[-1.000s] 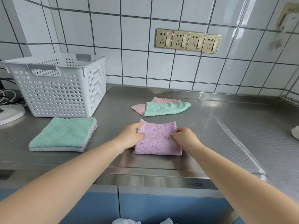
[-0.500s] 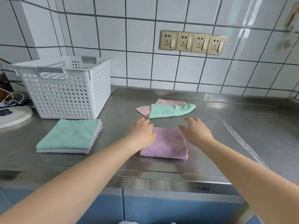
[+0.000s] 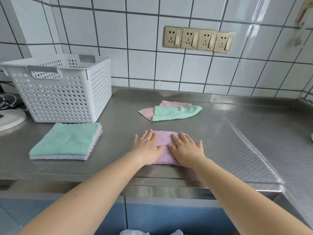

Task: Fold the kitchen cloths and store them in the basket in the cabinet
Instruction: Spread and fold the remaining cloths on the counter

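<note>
Both hands lie flat on a folded purple cloth (image 3: 165, 146) near the front edge of the steel counter (image 3: 237, 133). The left hand (image 3: 147, 146) covers the cloth's left side, fingers straight and spread, pressing down, with a ring on one finger. The right hand (image 3: 186, 149) presses the right side the same way, fingers straight and apart, the little finger reaching past the cloth onto the counter. Neither hand curls around anything.

To the left, well apart from the hands, sits a stack of folded cloths (image 3: 66, 142) with a green one on top (paler layers show at its edges). Just behind that stack stands a white basket (image 3: 64, 97) full of holes; what it holds cannot be seen. Farther back on the counter, behind the purple cloth, a green cloth (image 3: 174, 112) lies loosely over a pink cloth (image 3: 149, 111), both unfolded. On the tiled wall above hangs a row of four gold sockets (image 3: 199, 39).
</note>
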Demonstrator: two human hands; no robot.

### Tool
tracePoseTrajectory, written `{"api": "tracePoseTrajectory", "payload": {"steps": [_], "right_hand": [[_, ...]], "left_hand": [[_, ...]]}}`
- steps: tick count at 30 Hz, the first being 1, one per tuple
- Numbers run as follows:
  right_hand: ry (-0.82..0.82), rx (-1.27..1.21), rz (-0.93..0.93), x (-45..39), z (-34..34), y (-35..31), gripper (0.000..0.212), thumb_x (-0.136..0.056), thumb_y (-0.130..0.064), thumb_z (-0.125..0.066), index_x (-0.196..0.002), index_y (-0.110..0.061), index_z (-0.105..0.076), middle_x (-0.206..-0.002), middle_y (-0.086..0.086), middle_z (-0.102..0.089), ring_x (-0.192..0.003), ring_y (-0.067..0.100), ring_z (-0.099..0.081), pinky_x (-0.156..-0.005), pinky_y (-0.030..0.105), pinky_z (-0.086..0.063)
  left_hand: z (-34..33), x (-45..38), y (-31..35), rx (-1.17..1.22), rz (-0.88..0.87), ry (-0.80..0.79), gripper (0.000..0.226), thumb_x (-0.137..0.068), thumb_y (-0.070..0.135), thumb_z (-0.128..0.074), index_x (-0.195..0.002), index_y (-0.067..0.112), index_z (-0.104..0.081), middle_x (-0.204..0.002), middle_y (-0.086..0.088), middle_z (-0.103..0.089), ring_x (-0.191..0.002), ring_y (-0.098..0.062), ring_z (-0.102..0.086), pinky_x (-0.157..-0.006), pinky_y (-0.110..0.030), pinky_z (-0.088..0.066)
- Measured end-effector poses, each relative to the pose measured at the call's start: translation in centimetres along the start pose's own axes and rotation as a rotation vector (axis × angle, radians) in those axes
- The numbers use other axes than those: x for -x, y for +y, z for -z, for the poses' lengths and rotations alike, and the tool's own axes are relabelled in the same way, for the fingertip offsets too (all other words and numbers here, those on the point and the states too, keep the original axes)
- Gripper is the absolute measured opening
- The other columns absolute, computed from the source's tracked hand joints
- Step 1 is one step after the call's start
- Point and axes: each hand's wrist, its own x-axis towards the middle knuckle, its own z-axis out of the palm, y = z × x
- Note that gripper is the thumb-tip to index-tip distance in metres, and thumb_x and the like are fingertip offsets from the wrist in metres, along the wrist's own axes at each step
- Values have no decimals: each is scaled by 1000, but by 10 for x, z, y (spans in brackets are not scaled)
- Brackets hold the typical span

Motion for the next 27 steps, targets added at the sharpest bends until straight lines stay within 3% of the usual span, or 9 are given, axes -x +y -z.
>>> {"api": "tracePoseTrajectory", "payload": {"steps": [5,10,13,15,16,17,20,22,27], "right_hand": [[-35,-31,-52,4,3,4,58,-92,-63,-16,-146,-41,-13,-159,-2,-5,-146,19,-5,-111,60,0],[144,-125,-97,13,16,20,58,-91,-61,-32,-141,-33,-32,-142,-1,-46,-136,21,-36,-112,55,-13],[161,-269,-28,23,21,32,52,-88,-52,-50,-137,-34,-42,-119,-5,-63,-116,20,-55,-110,45,-29],[137,-308,13,27,21,30,48,-86,-50,-56,-132,-34,-49,-102,-5,-64,-105,21,-58,-97,35,-41],[132,-319,14,27,20,28,46,-85,-49,-58,-128,-34,-53,-98,-4,-63,-100,21,-58,-88,30,-43],[133,-330,11,27,19,27,43,-85,-48,-59,-126,-34,-56,-95,-3,-61,-95,20,-56,-80,27,-41],[147,-375,-4,27,18,25,37,-85,-43,-61,-121,-34,-60,-90,-5,-57,-85,15,-51,-71,24,-35],[157,-407,-12,27,17,25,39,-84,-39,-63,-122,-32,-59,-95,-3,-60,-89,16,-55,-72,23,-35],[171,-531,-40,24,18,17,61,-82,-25,-67,-138,-30,-43,-130,0,-55,-115,19,-54,-92,25,-41]], "left_hand": [[1,3,-6,34,15,-11,64,-96,42,-26,-151,14,-8,-160,-5,4,-147,-20,-1,-117,-46,1],[8,4,-22,74,99,90,77,-93,57,-32,-150,11,-11,-154,-12,-25,-143,-24,-22,-116,-46,-6],[13,6,-32,121,55,109,60,-95,45,-39,-146,17,-26,-144,-7,-46,-133,-27,-40,-115,-45,-15],[14,6,-31,237,0,138,38,-93,32,-48,-130,22,-45,-124,-1,-61,-116,-30,-53,-107,-37,-31],[14,6,-30,362,-22,170,20,-91,23,-52,-111,27,-52,-106,5,-64,-103,-28,-56,-96,-30,-37],[15,6,-27,520,-48,190,20,-89,14,-54,-97,32,-50,-94,13,-58,-95,-23,-54,-88,-26,-38],[18,5,-17,1010,9,199,52,-86,-3,-57,-131,20,-46,-116,3,-50,-116,-18,-49,-96,-29,-40],[19,8,-13,1193,45,189,60,-85,-8,-56,-138,19,-41,-131,-7,-49,-126,-18,-46,-104,-35,-40],[21,7,-18,1029,-45,181,50,-86,-7,-55,-129,18,-55,-133,-2,-53,-115,-12,-51,-100,-23,-39]]}}
